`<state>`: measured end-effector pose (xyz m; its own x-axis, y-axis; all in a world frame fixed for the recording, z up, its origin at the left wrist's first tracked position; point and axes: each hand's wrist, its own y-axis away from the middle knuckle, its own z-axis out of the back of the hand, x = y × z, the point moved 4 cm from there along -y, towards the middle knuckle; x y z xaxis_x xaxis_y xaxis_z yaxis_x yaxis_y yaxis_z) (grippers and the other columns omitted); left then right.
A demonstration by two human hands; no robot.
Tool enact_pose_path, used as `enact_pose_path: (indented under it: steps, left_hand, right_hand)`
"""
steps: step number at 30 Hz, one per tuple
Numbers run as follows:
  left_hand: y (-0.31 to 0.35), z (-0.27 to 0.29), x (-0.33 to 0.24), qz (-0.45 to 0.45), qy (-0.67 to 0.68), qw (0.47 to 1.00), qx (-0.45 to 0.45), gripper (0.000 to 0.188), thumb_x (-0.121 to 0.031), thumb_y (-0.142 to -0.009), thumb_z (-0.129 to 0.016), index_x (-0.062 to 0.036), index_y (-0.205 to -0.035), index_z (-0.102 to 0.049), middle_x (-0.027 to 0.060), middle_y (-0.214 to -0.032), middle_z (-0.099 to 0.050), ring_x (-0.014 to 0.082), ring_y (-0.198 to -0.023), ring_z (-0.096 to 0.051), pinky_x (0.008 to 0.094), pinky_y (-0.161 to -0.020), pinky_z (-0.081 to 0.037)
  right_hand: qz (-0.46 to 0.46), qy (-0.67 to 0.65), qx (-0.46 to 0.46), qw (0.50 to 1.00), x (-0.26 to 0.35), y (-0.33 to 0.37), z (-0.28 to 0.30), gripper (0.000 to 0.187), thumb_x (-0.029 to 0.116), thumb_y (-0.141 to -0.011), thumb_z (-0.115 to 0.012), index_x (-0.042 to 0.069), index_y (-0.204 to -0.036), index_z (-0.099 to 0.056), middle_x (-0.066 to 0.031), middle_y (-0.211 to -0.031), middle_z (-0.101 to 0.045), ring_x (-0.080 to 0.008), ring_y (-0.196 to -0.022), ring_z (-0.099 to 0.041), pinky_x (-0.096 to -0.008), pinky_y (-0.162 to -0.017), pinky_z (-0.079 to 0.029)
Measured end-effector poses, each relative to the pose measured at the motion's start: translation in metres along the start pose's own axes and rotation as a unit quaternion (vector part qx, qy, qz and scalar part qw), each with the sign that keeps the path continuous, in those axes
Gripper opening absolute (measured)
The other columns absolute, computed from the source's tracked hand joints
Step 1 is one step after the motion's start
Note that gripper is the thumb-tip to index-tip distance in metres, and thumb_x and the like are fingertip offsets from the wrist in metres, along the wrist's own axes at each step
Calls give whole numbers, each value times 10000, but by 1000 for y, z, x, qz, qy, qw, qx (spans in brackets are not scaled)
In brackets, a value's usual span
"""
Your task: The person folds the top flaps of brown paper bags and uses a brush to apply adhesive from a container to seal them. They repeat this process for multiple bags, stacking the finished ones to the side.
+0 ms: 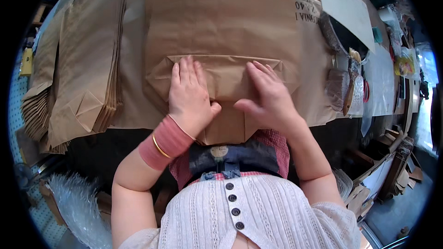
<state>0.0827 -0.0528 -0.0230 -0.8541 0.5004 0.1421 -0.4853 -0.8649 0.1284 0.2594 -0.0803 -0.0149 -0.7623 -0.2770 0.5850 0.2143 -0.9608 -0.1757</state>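
A large brown paper bag (221,23) lies flat before me, its folded bottom end toward my body. Across that end runs a creased flap (224,71) with angled corners. My left hand (190,90) presses flat on the left part of the flap, fingers stretched out and thumb apart. On the right part rests my right hand (266,90), its fingers extended and its thumb spread toward the middle. Neither hand grips anything. Below the flap, a paper panel (224,127) hangs toward my lap over the table's near edge.
Stacks of folded brown paper bags (87,64) lie at the left. On the right are a brush (351,83), an open container (339,32) under a pale board (346,4), and plastic sheets (383,83). Clear plastic strips (76,207) sit low at the left.
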Motion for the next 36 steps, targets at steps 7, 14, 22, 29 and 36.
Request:
enact_pose_path:
  steps: [7, 14, 22, 29, 36]
  left_hand:
    - [-28, -13, -22, -51, 69, 985, -148, 361, -183, -799, -555, 19, -1085, -643, 208, -1073, -670, 325, -975, -648, 422, -845, -508]
    - [24, 81, 111, -84, -91, 944, -305, 168, -137, -659, -585, -5, -752, -634, 117, -674, -614, 239, -656, -612, 391, -723, -514]
    - [179, 81, 306, 73, -170, 950, -251, 384, 14, -751, -539, -16, -1126, -615, 133, -1165, -635, 284, -1127, -588, 390, -973, -475]
    - [222, 2, 316, 84, -58, 984, -149, 429, 34, -761, -513, -50, -1166, -626, 123, -1203, -633, 269, -1148, -583, 392, -1023, -436]
    - [161, 88, 187, 104, 38, 991, -68, 726, 54, -703, -595, -61, -1397, -416, 164, -1365, -485, 354, -1315, -396, 513, -1102, -290]
  right_hand:
    - [-26, -146, -134, 980, 9, 0, 38, 399, 80, -834, -660, -12, -1219, -610, -193, -1210, -631, -317, -1159, -593, -378, -995, -445]
    - [1, -184, -63, 981, 11, -12, 24, 240, 12, -834, -638, -12, -1070, -680, -168, -1142, -673, -264, -1092, -639, -336, -943, -482]
    - [-36, -248, -55, 967, -21, -27, -31, 131, -12, -881, -602, -36, -974, -692, -130, -1043, -708, -174, -965, -657, -285, -862, -507]
    - [-21, -234, -48, 971, -25, -27, -37, 124, -14, -873, -608, -38, -965, -687, -135, -1064, -701, -197, -1006, -654, -308, -895, -497]
    - [-70, -100, -34, 992, -43, -17, 30, 306, 59, -804, -700, -16, -1097, -654, -143, -1081, -658, -233, -1004, -637, -325, -865, -499]
